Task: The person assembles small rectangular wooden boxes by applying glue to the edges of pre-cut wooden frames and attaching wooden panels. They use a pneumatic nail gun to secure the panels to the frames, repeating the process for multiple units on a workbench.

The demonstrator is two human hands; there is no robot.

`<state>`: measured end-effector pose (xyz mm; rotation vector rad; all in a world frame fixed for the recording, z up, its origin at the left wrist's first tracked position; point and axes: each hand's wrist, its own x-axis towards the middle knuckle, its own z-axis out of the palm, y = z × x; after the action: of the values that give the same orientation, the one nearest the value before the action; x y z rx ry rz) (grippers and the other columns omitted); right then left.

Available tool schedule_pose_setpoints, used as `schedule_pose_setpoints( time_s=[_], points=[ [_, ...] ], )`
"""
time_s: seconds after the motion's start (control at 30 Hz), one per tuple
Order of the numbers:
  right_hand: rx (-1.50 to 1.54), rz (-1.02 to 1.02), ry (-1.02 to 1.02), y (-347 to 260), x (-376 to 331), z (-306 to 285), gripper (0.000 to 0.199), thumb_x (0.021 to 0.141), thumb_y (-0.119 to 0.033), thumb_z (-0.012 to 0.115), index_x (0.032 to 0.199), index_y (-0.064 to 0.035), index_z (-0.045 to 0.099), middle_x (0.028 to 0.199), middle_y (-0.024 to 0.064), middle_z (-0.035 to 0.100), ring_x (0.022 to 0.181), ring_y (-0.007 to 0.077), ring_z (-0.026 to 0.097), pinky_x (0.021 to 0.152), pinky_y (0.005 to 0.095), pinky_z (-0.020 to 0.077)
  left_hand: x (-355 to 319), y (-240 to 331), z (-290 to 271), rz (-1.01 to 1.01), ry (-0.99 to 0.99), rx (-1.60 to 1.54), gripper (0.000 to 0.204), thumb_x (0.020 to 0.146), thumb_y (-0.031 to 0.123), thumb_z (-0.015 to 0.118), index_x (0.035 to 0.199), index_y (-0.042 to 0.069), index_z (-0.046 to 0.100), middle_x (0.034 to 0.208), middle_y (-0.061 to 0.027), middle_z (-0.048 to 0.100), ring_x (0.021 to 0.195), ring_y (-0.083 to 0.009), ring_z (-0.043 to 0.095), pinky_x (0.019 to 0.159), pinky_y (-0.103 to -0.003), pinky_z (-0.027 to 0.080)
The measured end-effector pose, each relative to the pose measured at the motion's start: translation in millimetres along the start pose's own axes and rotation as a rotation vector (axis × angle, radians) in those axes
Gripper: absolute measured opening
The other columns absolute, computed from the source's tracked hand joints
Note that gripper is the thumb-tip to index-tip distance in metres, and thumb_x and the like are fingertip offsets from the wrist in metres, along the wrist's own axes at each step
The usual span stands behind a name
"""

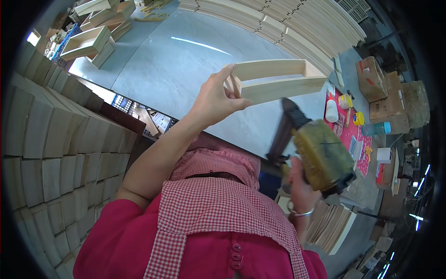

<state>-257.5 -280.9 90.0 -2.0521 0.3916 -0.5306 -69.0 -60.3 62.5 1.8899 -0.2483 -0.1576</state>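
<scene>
A long, narrow frame of pale wood [283, 89] is tilted above the grey table. My left hand [218, 97] grips its left end, thumb on the near side and fingers at the far corner. In my right hand [303, 186] is a nail gun [325, 156] with a yellowish body and a dark nose and magazine, blurred by motion. The tool's nose is near the frame's near long side, and a small gap shows between them. Part of my right hand is hidden behind the tool body.
Slotted wooden strips [278, 21] are stacked along the table's far side. Finished-looking wooden boxes [88, 44] pile up at far left. Wood blocks [51, 135] rise at left. A red mat [344, 121] with jars lies right, beside cardboard boxes [388, 102]. Thin boards [327, 225] stand lower right.
</scene>
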Motion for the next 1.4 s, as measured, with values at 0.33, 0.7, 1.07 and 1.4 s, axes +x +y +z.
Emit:
schedule_pose_setpoints(
  time_s=[0.33, 0.7, 1.07, 1.4],
  points=[
    [-0.225, -0.366, -0.267, -19, -4, 29, 0.034, 0.093, -0.026, 0.078, 0.117, -0.0037, 0.07, 0.09, 0.0044, 0.071, 0.081, 0.0176, 0.068, 0.078, 0.035, 0.0531, -14, 12, -6, 0.051, -0.023, -0.123, 0.095, 0.07, 0.021, 0.085, 0.15, -0.006, 0.04, 0.125, -0.0314, 0.058, 0.086, -0.0238, 0.072, 0.077, -0.034, 0.06],
    [-0.252, -0.34, -0.292, -20, -6, 28, 0.031, 0.097, -0.03, 0.073, 0.117, -0.0061, 0.07, 0.082, 0.0035, 0.068, 0.071, 0.016, 0.063, 0.072, 0.0337, 0.0514, -18, 15, -5, 0.073, -0.028, -0.091, 0.092, 0.073, 0.009, 0.083, 0.152, -0.006, 0.038, 0.112, -0.0188, 0.064, 0.082, -0.016, 0.066, 0.074, -0.031, 0.059],
    [-0.27, -0.315, -0.244, -19, -6, 34, 0.029, 0.093, -0.027, 0.075, 0.109, -0.0027, 0.071, 0.084, 0.006, 0.069, 0.072, 0.0178, 0.064, 0.069, 0.0328, 0.0523, -15, 6, -6, 0.024, -0.041, -0.105, 0.09, 0.072, 0.018, 0.086, 0.149, -0.005, 0.044, 0.116, -0.0236, 0.065, 0.083, -0.0186, 0.069, 0.073, -0.031, 0.058],
    [-0.205, -0.033, -0.403, -12, 13, -12, 0.03, 0.097, -0.014, 0.07, 0.124, -0.0018, 0.067, 0.113, 0.0082, 0.066, 0.101, 0.0182, 0.06, 0.086, 0.0325, 0.0465, 29, 49, -91, 0.302, 0.025, 0.392, 0.088, 0.072, 0.04, 0.084, 0.148, 0.008, 0.052, 0.114, -0.0196, 0.069, 0.09, -0.0285, 0.068, 0.08, -0.041, 0.057]
  ],
)
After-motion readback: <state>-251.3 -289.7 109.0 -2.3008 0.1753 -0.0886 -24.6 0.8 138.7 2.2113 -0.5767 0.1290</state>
